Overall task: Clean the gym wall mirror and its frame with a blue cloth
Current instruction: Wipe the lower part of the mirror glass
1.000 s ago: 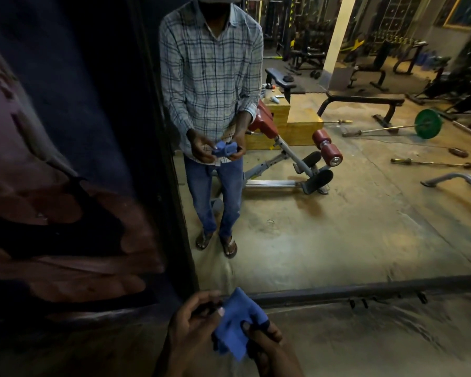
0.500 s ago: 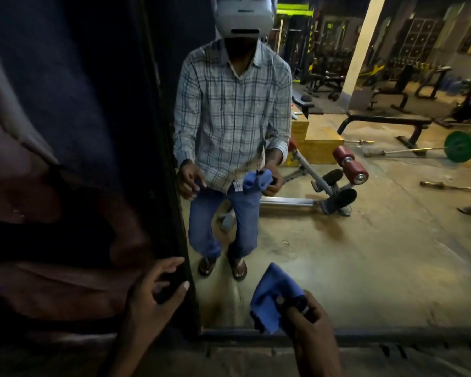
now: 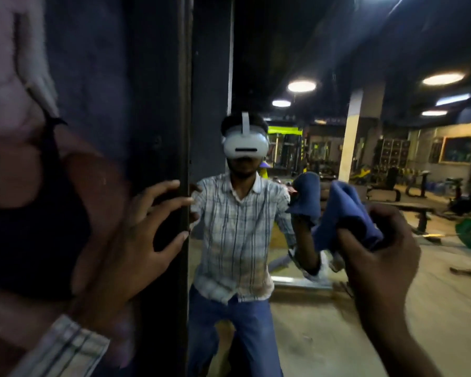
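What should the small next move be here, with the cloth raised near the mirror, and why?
Probably press the blue cloth flat onto the mirror glass and start a wiping stroke. The right hand has the cloth bunched in its grip, raised before the glass, though contact cannot be confirmed. The left hand is spread open against the dark frame, apparently bracing.

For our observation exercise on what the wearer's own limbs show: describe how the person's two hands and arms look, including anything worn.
Both hands are bare, with no gloves, and no rings or watch show. The left hand has short, pale nails, and at its wrist sits a buttoned shirt cuff in a light check with darker stripes. The right hand and its forearm are uncovered as far as the frame shows; no sleeve appears there.
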The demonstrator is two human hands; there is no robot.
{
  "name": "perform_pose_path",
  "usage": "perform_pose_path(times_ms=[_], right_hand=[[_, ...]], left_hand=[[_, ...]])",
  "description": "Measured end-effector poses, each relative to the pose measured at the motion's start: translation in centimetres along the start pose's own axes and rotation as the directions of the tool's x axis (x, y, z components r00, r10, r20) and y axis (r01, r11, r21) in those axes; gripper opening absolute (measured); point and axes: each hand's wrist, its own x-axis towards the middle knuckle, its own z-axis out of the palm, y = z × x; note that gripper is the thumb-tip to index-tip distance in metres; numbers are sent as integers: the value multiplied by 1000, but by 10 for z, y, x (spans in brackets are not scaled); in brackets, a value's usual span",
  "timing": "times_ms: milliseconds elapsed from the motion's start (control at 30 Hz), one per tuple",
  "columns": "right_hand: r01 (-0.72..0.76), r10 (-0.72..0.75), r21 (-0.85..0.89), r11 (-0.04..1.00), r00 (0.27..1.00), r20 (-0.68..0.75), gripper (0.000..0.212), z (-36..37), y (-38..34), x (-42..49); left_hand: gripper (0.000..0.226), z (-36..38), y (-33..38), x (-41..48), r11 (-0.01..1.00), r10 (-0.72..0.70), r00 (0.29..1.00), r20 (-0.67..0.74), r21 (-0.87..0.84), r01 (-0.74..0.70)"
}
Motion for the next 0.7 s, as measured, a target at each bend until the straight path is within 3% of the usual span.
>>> perform_pose_path(times_ms=[100,267,500,567,700], right_hand=[[223,-221,-35,974,974,40,30,6,9,4],[395,-391,-73,916,918,65,29,16,17,7],[512,-517,-171,842,856,20,31,19,10,48],[507,-520,-232,830,854,5,36,22,6,63],[447,-469,-278,850,883,-13,28,36,0,78]], left_hand=[[55,4,-8,8,990,123,990,-69,81,-118],[66,3,-18,16,958,198,973,-121,236,-165],[80,3,-24,29,919,213,974,-81,355,-171],[80,1,-24,31,912,225,972,-65,367,-186],[86,-5,-28,36,894,235,972,-34,400,-202]])
